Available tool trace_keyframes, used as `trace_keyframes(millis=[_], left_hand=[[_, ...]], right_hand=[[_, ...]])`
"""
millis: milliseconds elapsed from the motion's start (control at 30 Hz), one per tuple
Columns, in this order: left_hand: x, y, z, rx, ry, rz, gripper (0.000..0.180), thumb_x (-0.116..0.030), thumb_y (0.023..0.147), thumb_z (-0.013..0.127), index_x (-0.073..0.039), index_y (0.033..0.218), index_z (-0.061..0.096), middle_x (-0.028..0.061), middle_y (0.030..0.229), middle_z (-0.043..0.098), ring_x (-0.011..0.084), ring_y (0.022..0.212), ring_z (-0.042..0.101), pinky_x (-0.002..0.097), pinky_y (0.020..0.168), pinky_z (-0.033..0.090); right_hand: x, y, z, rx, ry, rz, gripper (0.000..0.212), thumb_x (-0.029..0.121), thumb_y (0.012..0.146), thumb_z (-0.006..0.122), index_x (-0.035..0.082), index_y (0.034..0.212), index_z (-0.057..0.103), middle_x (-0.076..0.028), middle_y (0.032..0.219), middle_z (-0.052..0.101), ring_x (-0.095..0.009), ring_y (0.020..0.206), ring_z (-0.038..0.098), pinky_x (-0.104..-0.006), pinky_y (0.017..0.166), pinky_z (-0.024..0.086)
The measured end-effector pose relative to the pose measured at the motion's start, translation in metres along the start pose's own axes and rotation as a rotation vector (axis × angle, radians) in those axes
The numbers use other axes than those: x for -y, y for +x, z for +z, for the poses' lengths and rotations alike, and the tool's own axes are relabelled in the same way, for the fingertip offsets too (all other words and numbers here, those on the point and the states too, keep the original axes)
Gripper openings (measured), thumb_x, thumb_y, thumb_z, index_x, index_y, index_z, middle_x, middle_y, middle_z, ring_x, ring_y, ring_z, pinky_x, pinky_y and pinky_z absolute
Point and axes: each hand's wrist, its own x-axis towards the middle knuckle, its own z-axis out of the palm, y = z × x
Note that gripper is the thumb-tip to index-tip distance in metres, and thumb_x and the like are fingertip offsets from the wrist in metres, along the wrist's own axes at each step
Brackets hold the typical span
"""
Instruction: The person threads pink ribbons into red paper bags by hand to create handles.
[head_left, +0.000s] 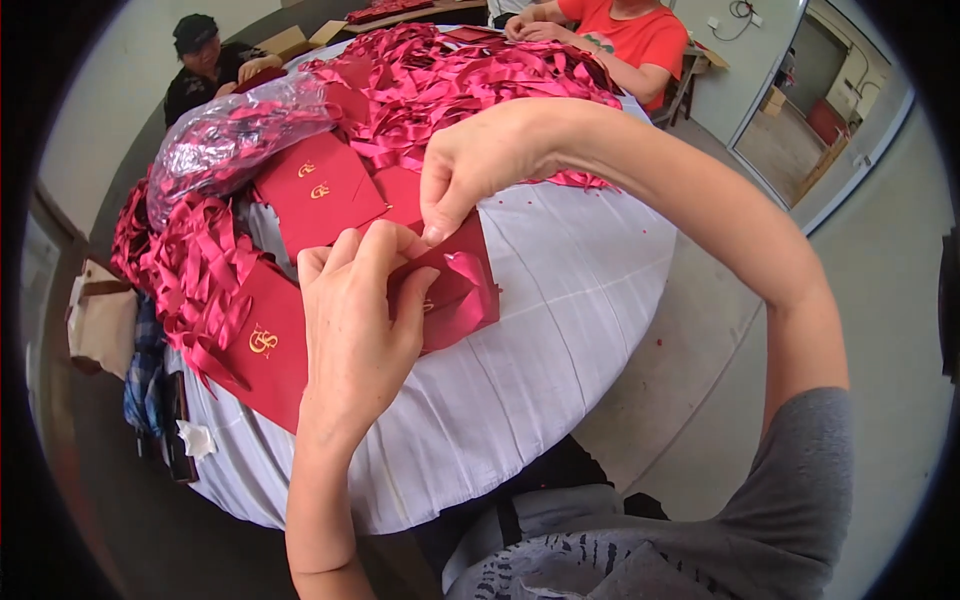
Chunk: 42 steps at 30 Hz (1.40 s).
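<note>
Indoors, walls [125, 120] flank a white, perhaps round table [590, 270] bearing bags [278, 368].

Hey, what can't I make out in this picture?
In the head view:
Gold mark on the held red bag: partly covered by the left hand.
Right hand: most fingers hidden behind the hand itself.
Person in red: upper head cut off by the top edge.
Tablecloth beneath the ribbon heap: covered by ribbons.

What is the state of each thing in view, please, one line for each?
Left hand: gripping the red packet
Right hand: pinching its upper edge
Packet's ribbon: curved across it
Clear plastic bag: holding pink ribbons
Loose ribbons: heaped, tangled
Gold-marked packet: lying flat
White scrap: crumpled
</note>
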Motion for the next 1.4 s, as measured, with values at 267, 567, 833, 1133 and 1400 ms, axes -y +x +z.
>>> trace_keyframes(millis=[267, 567, 833, 1133, 1400], left_hand=[[-0.005, 0.000, -0.002, -0.010, 0.009, 0.010, 0.018, -0.003, 0.074, 0.068, -0.005, 0.088, 0.056, 0.0068, 0.081, 0.058, 0.0235, 0.076, 0.051, 0.0343, 0.076, 0.034], [-0.005, 0.002, 0.002, 0.002, -0.023, 0.025, 0.016, -0.001, 0.075, 0.066, -0.005, 0.086, 0.055, 0.0055, 0.077, 0.059, 0.0215, 0.074, 0.052, 0.0338, 0.073, 0.033], [-0.006, 0.001, 0.004, -0.006, -0.021, 0.029, 0.015, -0.001, 0.075, 0.066, -0.005, 0.086, 0.057, 0.0057, 0.076, 0.059, 0.0219, 0.072, 0.050, 0.0340, 0.073, 0.033], [-0.012, 0.003, -0.003, 0.009, 0.050, 0.042, 0.012, -0.007, 0.076, 0.068, -0.003, 0.085, 0.062, 0.0069, 0.066, 0.055, 0.0216, 0.067, 0.047, 0.0341, 0.071, 0.032], [-0.014, 0.004, -0.003, -0.013, 0.075, 0.112, 0.025, -0.023, 0.074, 0.075, -0.004, 0.085, 0.062, 0.0059, 0.062, 0.056, 0.0208, 0.067, 0.046, 0.0346, 0.071, 0.031]], right_hand=[[0.000, 0.002, 0.012, -0.156, 0.134, 0.044, 0.016, 0.018, 0.068, 0.074, 0.005, 0.078, 0.073, -0.002, 0.071, 0.065, -0.009, 0.071, 0.054, -0.0263, 0.068, 0.040], [-0.026, 0.005, 0.016, -0.475, 0.505, -0.261, 0.019, 0.021, 0.078, 0.070, 0.003, 0.083, 0.073, -0.001, 0.074, 0.067, -0.005, 0.056, 0.045, -0.0218, 0.051, 0.034], [-0.060, 0.012, 0.012, -0.412, 1.121, -0.517, 0.019, 0.016, 0.092, 0.057, 0.000, 0.097, 0.065, -0.004, 0.097, 0.065, -0.006, 0.069, 0.051, -0.0217, 0.060, 0.043], [-0.054, 0.004, 0.060, -0.486, 0.526, -0.531, 0.025, 0.024, 0.084, 0.071, 0.003, 0.071, 0.067, 0.004, 0.068, 0.059, -0.003, 0.068, 0.049, -0.0210, 0.060, 0.040], [-0.042, -0.004, 0.060, -0.738, 0.737, -0.550, 0.020, 0.020, 0.089, 0.064, 0.001, 0.091, 0.071, 0.000, 0.078, 0.065, -0.004, 0.067, 0.051, -0.0208, 0.061, 0.041]])
